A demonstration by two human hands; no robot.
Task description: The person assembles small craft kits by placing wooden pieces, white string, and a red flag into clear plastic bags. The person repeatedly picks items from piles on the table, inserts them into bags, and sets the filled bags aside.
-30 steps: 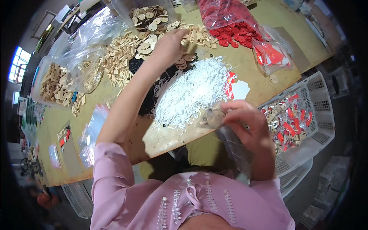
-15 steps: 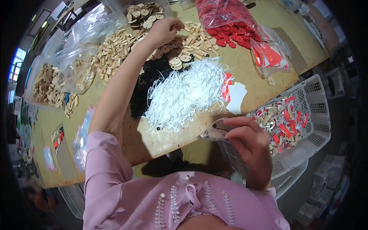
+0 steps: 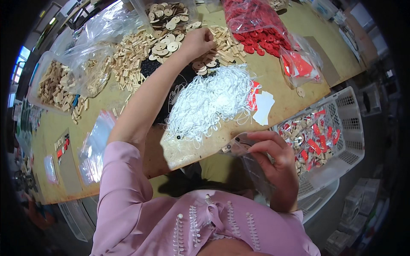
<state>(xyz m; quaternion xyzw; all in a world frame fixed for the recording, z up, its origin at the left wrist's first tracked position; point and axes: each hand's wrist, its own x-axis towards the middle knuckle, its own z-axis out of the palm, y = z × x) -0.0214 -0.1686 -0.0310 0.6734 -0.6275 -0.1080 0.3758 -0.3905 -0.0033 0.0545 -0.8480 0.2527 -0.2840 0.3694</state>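
My left hand (image 3: 197,45) reaches over the far part of the table, above a pile of round wooden discs (image 3: 166,46) and beside a heap of small wooden blocks (image 3: 228,46). Its fingers are curled together, and anything between them is hidden. In front of my chest my right hand (image 3: 275,160) pinches a clear plastic bag (image 3: 256,168) near its top. A few small wooden and dark pieces show inside the bag. Between my hands lies a tangled mound of white string loops (image 3: 209,102), with small black pieces (image 3: 160,112) beside it, partly under my left forearm.
A bag of red discs (image 3: 262,40) lies at the far right, near white cards (image 3: 263,107). A white basket (image 3: 352,128) of filled packets stands right of the table edge. Leftward are a tub of wooden blocks (image 3: 55,87) and flat plastic bags (image 3: 95,158).
My left hand has shifted right and slightly nearer, uncovering more wooden discs. My right hand keeps its grip on the bag, and the whole view has shifted slightly.
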